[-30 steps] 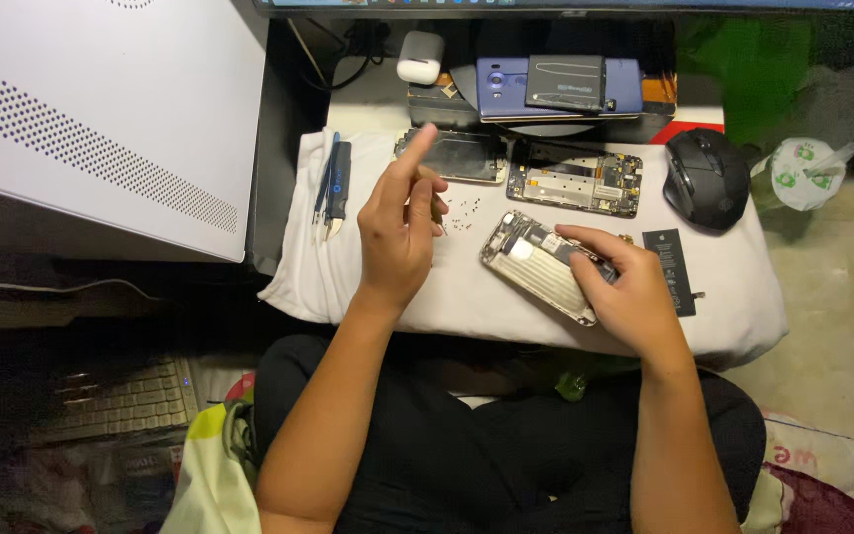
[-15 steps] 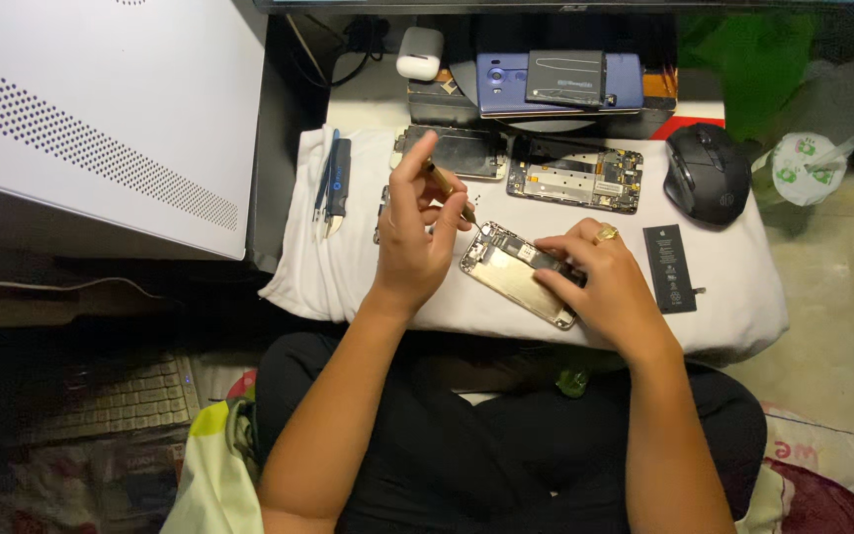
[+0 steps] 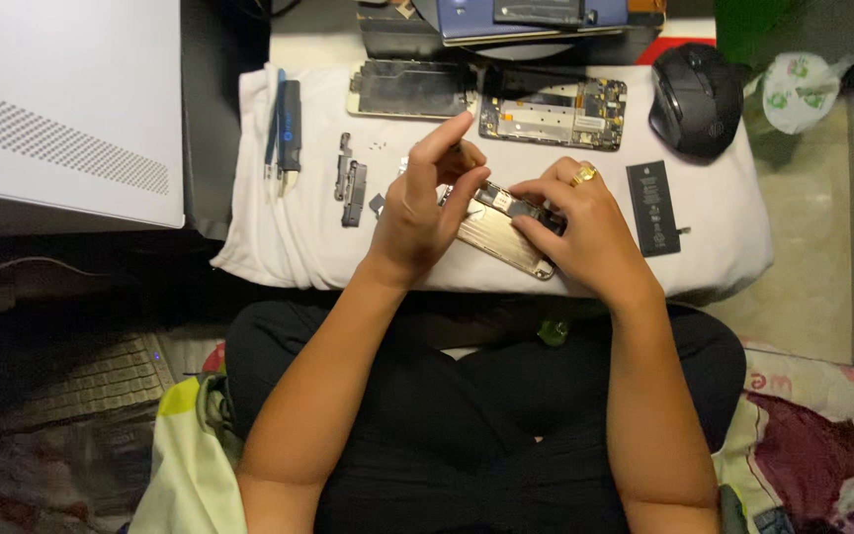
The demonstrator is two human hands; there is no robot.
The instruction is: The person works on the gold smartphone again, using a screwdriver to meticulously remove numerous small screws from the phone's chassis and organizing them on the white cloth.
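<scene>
An opened gold phone body (image 3: pixel 499 235) lies at an angle on a white cloth (image 3: pixel 279 227), its inner parts showing. My left hand (image 3: pixel 427 203) rests on its left end, thumb and fingers pinched over the inside, index finger raised. My right hand (image 3: pixel 580 232), with a gold ring, presses down on the right end of the phone body and steadies it. A black phone battery (image 3: pixel 653 207) lies just right of my right hand.
On the cloth lie a second opened phone with its circuit board (image 3: pixel 554 109), a phone screen (image 3: pixel 409 89), small metal brackets (image 3: pixel 350 180), tiny screws and blue tools (image 3: pixel 285 133). A black mouse (image 3: pixel 696 97) sits at the right, a white box (image 3: pixel 61 99) at the left.
The gold phone body has shifted left and nearer to me. My left hand came down from a raised position onto it, and my right hand followed along its right end.
</scene>
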